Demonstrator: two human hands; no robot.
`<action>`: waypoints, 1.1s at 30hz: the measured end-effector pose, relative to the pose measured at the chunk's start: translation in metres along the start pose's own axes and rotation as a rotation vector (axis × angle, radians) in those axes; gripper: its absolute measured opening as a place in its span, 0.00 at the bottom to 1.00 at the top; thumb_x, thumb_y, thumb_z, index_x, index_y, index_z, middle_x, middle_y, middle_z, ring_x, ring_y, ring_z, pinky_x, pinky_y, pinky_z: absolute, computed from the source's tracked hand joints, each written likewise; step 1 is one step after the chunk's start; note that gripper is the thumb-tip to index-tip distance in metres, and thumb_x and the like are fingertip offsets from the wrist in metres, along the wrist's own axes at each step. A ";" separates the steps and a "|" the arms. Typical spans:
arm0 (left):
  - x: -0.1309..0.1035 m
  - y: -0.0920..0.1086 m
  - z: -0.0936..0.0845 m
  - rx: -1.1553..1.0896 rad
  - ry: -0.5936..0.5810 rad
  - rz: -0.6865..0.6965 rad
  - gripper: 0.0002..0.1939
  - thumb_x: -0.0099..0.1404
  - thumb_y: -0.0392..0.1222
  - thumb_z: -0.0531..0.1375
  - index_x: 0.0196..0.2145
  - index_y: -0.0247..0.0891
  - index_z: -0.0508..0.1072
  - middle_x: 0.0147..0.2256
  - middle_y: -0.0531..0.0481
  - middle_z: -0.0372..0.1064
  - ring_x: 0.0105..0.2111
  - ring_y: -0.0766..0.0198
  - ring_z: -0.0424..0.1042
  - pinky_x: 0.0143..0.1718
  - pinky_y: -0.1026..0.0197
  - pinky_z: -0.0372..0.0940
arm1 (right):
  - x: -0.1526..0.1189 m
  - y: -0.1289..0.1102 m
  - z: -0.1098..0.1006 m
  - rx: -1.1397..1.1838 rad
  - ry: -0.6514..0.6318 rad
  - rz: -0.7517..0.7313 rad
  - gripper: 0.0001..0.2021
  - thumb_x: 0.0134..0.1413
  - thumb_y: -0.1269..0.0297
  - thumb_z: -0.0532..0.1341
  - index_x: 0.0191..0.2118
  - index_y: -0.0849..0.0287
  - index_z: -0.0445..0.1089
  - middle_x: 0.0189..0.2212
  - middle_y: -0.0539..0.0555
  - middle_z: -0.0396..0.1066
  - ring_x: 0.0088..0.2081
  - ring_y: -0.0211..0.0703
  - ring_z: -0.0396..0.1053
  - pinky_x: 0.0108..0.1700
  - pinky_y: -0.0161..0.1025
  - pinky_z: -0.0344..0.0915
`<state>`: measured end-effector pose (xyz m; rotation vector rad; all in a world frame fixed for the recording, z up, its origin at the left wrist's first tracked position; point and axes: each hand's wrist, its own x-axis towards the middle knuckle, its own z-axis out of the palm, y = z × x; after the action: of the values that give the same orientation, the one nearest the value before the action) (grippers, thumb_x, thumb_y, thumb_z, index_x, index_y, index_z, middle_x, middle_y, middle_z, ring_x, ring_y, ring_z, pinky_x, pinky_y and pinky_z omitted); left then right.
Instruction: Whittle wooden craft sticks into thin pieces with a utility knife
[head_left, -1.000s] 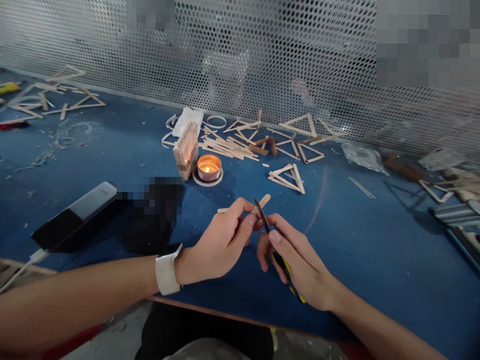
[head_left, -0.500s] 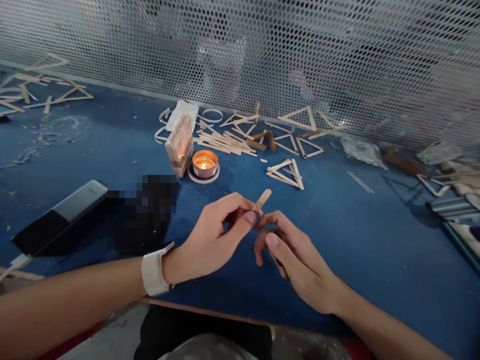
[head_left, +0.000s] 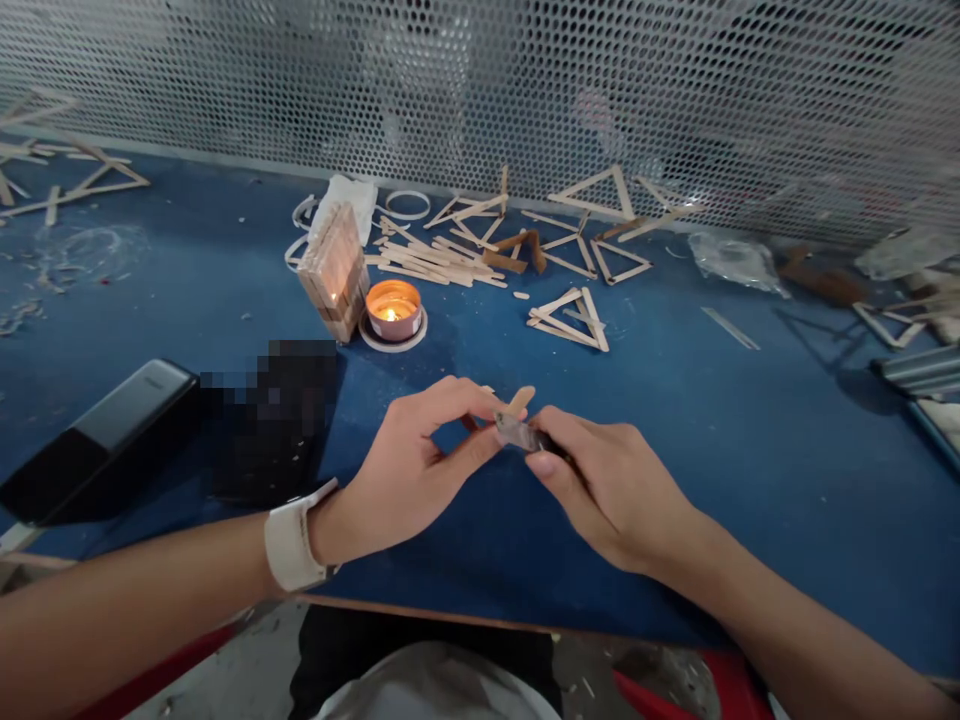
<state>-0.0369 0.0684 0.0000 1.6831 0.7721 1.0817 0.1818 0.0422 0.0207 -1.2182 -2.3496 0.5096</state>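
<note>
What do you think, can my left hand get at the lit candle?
Probably yes: only bare table lies between your left hand and the candle, though that hand holds a wooden stick.

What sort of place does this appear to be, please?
Probably a craft or model-making workspace: a blue tabletop holds loose wooden sticks and stick triangles, and the right hand holds a blade against a stick.

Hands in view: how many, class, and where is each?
2: the left hand, pinching a craft stick, and the right hand beside it, gripping a knife, both above the blue table.
</note>
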 end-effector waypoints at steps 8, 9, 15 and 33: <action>0.001 0.000 -0.001 0.012 0.019 0.038 0.05 0.72 0.34 0.66 0.41 0.41 0.83 0.40 0.51 0.78 0.35 0.70 0.76 0.36 0.67 0.70 | -0.002 0.010 -0.002 -0.214 0.097 -0.092 0.21 0.80 0.51 0.45 0.46 0.57 0.70 0.31 0.52 0.75 0.28 0.40 0.71 0.30 0.37 0.59; 0.001 -0.001 -0.001 0.028 0.023 0.046 0.04 0.72 0.35 0.66 0.38 0.40 0.83 0.41 0.50 0.78 0.35 0.70 0.76 0.36 0.67 0.71 | -0.002 0.011 -0.002 -0.237 0.107 -0.088 0.21 0.80 0.51 0.45 0.47 0.57 0.71 0.33 0.53 0.76 0.30 0.41 0.72 0.31 0.38 0.60; 0.003 0.002 -0.002 0.174 0.025 0.094 0.07 0.71 0.36 0.67 0.33 0.39 0.82 0.38 0.49 0.80 0.37 0.67 0.79 0.41 0.65 0.74 | -0.003 0.014 0.001 -0.275 0.080 -0.067 0.23 0.80 0.50 0.44 0.45 0.57 0.72 0.34 0.54 0.78 0.30 0.42 0.73 0.30 0.39 0.58; 0.004 -0.004 -0.002 0.295 -0.040 0.159 0.08 0.75 0.37 0.61 0.37 0.39 0.79 0.34 0.51 0.78 0.35 0.68 0.77 0.40 0.65 0.71 | -0.004 0.012 0.005 -0.238 0.024 -0.032 0.24 0.80 0.50 0.42 0.44 0.57 0.70 0.34 0.53 0.79 0.29 0.42 0.74 0.28 0.39 0.57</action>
<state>-0.0374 0.0740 -0.0019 2.0385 0.8133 1.0781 0.1893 0.0454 0.0095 -1.2784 -2.4580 0.2066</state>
